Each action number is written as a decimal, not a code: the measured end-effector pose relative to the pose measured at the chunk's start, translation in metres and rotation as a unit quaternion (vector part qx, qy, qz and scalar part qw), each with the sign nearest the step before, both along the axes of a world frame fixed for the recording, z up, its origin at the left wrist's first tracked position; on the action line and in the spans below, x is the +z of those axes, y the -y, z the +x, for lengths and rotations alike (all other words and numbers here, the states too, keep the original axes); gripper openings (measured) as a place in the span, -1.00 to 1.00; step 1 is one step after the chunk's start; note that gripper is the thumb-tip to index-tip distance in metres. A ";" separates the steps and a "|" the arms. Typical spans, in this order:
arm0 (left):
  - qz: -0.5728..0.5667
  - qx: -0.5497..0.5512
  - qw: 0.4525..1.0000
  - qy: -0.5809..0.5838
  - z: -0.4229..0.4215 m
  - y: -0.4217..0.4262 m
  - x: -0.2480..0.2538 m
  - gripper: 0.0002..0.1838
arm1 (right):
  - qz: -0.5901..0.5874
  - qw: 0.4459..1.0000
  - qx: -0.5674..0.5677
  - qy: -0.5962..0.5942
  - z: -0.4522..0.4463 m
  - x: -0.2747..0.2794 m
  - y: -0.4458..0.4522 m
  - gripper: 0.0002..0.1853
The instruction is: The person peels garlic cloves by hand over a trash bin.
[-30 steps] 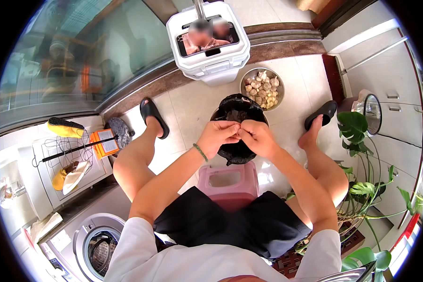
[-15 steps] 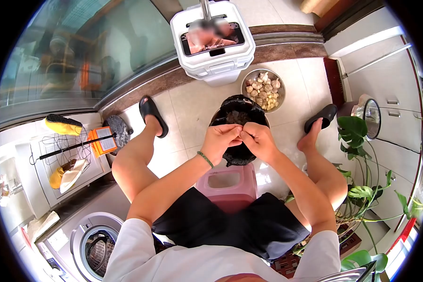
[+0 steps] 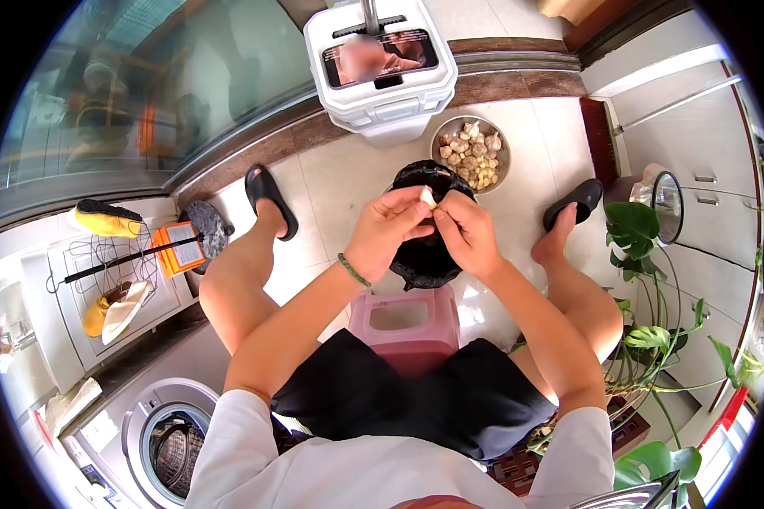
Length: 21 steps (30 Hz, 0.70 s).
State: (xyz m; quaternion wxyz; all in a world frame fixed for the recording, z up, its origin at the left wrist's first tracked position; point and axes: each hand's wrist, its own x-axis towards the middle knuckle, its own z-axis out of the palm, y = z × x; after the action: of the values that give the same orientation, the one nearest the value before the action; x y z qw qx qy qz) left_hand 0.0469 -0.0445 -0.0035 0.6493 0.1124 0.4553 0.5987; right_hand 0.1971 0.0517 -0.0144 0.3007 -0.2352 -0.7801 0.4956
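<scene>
Garlic clove (image 3: 428,197), at left fingers (image 3: 406,199), right fingers (image 3: 452,214) alongside

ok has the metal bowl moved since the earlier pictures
No: judged against the brown sill, the metal bowl sits where it did; only the whole view has shifted slightly.

At one o'clock the left hand (image 3: 385,229) and right hand (image 3: 469,235) are partly hiding a pale clove (image 3: 427,196) from me; at twelve, a blur is masking part of the phone screen (image 3: 390,59); at six, black shorts (image 3: 416,403) are covering the pink stool's (image 3: 403,338) near end.
</scene>
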 end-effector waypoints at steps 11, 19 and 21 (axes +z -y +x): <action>0.066 -0.067 0.989 -0.112 -0.013 0.002 -0.011 -0.65 | -0.077 0.996 0.029 0.034 0.010 -0.009 -0.006 -0.85; -0.009 -0.079 0.997 -0.013 -0.003 0.002 -0.011 -0.72 | 0.008 0.999 0.023 0.044 -0.001 -0.008 -0.005 -0.77; -0.014 -0.076 0.997 0.002 -0.001 0.001 -0.006 -0.71 | 0.006 0.999 0.023 0.039 -0.004 -0.007 -0.006 -0.76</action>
State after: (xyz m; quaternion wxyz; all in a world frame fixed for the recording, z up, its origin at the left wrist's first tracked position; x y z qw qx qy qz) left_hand 0.0460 -0.0455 -0.0099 0.6953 0.1367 0.4526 0.5414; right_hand 0.1935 0.0579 -0.0216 0.2604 -0.2344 -0.7995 0.4880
